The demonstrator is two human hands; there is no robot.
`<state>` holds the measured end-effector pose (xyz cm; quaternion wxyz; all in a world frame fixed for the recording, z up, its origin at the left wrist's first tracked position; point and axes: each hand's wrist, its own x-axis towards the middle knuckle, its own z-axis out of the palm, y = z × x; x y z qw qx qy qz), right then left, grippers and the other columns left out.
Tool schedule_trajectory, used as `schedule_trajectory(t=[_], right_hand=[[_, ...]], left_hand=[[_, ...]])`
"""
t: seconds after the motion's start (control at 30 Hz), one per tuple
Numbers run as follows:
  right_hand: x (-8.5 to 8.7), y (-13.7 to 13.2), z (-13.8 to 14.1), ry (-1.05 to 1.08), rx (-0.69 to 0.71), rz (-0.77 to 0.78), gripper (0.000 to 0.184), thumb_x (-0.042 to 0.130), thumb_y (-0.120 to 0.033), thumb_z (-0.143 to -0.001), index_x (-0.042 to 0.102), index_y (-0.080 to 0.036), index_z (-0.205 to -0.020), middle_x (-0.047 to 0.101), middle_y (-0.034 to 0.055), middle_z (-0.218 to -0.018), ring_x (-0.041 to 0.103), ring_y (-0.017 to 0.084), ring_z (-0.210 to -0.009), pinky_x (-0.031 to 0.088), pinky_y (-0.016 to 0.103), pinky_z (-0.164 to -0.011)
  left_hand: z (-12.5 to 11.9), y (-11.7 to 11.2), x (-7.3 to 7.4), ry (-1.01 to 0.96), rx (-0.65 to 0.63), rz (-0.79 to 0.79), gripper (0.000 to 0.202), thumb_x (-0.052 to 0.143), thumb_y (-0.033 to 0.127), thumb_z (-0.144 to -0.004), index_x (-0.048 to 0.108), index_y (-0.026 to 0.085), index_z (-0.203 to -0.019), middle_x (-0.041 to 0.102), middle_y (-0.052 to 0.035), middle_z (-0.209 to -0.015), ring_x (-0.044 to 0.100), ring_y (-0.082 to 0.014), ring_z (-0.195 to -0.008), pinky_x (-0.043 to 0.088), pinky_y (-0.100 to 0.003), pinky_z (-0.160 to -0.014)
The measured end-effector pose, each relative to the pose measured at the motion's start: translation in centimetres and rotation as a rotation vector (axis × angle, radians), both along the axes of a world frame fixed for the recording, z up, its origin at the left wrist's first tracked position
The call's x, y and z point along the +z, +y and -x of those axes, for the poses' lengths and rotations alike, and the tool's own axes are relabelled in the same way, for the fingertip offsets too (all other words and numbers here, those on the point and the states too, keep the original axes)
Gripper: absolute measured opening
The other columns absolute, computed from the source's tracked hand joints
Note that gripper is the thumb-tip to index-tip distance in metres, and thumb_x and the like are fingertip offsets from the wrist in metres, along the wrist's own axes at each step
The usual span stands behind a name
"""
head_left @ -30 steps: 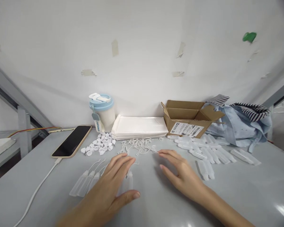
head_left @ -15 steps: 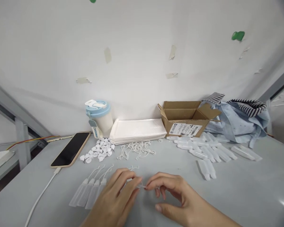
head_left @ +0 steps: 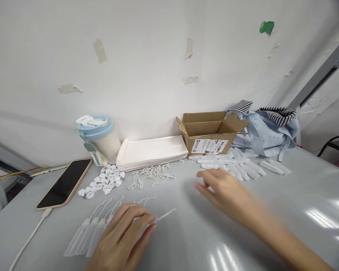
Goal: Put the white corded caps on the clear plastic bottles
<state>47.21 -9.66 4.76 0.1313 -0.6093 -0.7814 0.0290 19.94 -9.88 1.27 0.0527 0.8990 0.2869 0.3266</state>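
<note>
At the lower left, my left hand (head_left: 124, 237) is closed in a pinch, and a thin white strap (head_left: 168, 213) sticks out to the right from its fingertips. Beside and partly under that hand lie several clear plastic tubes (head_left: 80, 235) with thin straps rising from their ends. My right hand (head_left: 219, 188), smeared by motion, hovers in front of a pile of loose clear tubes (head_left: 250, 169). Its thumb and forefinger are apart, with nothing seen between them. Part of the pile is hidden behind it.
Loose white straps (head_left: 152, 175) and small white caps (head_left: 104, 180) lie mid-table. Behind stand a lidded cup (head_left: 104, 141), a stack of white envelopes (head_left: 152, 150), an open cardboard box (head_left: 209, 137) and blue cloth (head_left: 265, 131). A phone (head_left: 66, 182) with a cable lies left.
My right hand has let go of the strap beside my left hand and moved right and away toward the tube pile. My left hand keeps its pinch. The view has swung rightward.
</note>
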Motion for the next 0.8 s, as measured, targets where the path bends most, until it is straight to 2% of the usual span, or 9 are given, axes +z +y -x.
schedule_trajectory(t=[0.07,0.1,0.17,0.3,0.47,0.57,0.67,0.8], right_hand=[[0.7,0.8,-1.4,-0.18,-0.361,0.117,0.021,0.05,-0.027,-0.092,0.063,-0.012,-0.086,0.067,0.011,-0.07,0.065,0.03,-0.069,0.041,0.034,-0.055],[1.1,1.0,-1.9,-0.232,-0.487,0.164,0.023,0.048,-0.029,-0.093,0.062,-0.012,-0.087,0.067,0.0113,-0.07,0.065,0.03,-0.068,0.038,0.032,-0.051],[1.5,1.3,-2.8,-0.275,-0.581,0.255,0.022,0.048,-0.029,-0.093,0.062,-0.014,-0.084,0.067,0.0121,-0.074,0.066,0.031,-0.072,0.032,0.03,-0.049],[1.5,1.2,-4.6,-0.267,-0.603,0.346,0.018,0.055,-0.025,-0.087,0.06,-0.016,-0.071,0.068,0.0156,-0.079,0.066,0.034,-0.078,0.032,0.03,-0.05],[0.8,1.4,-6.6,-0.101,-0.575,0.478,0.042,0.051,-0.034,-0.088,0.047,-0.021,-0.048,0.059,0.008,-0.041,0.063,0.027,-0.048,0.038,0.032,-0.049],[0.7,1.7,-5.9,0.077,-0.464,0.515,0.052,0.043,-0.039,-0.092,0.046,-0.021,-0.044,0.062,0.0067,-0.041,0.066,0.021,-0.051,0.045,0.029,-0.054],[0.5,1.9,-4.3,0.215,-0.387,0.466,0.052,0.034,-0.041,-0.095,0.05,-0.02,-0.051,0.072,0.0054,-0.059,0.068,0.016,-0.053,0.047,0.025,-0.056],[-0.8,2.2,-3.0,0.258,-0.216,0.235,0.035,0.043,-0.034,-0.092,0.059,-0.018,-0.066,0.07,0.0043,-0.063,0.065,0.018,-0.054,0.048,0.028,-0.054]], left_hand=[[0.0,0.0,0.1,0.002,0.01,-0.015,0.018,0.054,0.005,-0.089,0.058,0.017,-0.103,0.057,-0.0047,-0.091,0.053,-0.0177,-0.089,0.047,-0.028,-0.076],[0.0,-0.1,0.1,0.004,0.018,-0.019,0.017,0.054,0.006,-0.089,0.058,0.017,-0.102,0.057,-0.0047,-0.09,0.053,-0.0178,-0.089,0.047,-0.029,-0.076],[0.0,-0.1,0.2,-0.003,0.029,-0.035,0.015,0.054,0.007,-0.089,0.059,0.017,-0.1,0.057,-0.0044,-0.089,0.054,-0.0177,-0.088,0.046,-0.03,-0.077],[-0.2,-0.1,0.6,-0.03,0.046,-0.058,0.015,0.055,0.006,-0.088,0.059,0.016,-0.098,0.057,-0.0039,-0.088,0.054,-0.017,-0.085,0.045,-0.03,-0.075],[0.0,-0.3,1.0,-0.052,0.085,-0.087,0.016,0.056,0.006,-0.087,0.059,0.016,-0.099,0.056,-0.0047,-0.09,0.054,-0.017,-0.086,0.045,-0.029,-0.076],[0.0,-0.6,1.2,-0.082,0.114,-0.113,0.014,0.056,0.006,-0.088,0.058,0.016,-0.098,0.057,-0.0048,-0.09,0.055,-0.0169,-0.087,0.044,-0.029,-0.077],[-0.1,-0.8,1.4,-0.106,0.127,-0.121,0.014,0.056,0.005,-0.088,0.058,0.015,-0.098,0.057,-0.0046,-0.09,0.055,-0.0166,-0.087,0.044,-0.029,-0.077],[-0.1,-0.9,1.5,-0.124,0.133,-0.114,0.014,0.057,0.006,-0.087,0.058,0.015,-0.097,0.057,-0.0047,-0.09,0.055,-0.0168,-0.087,0.045,-0.029,-0.077]])
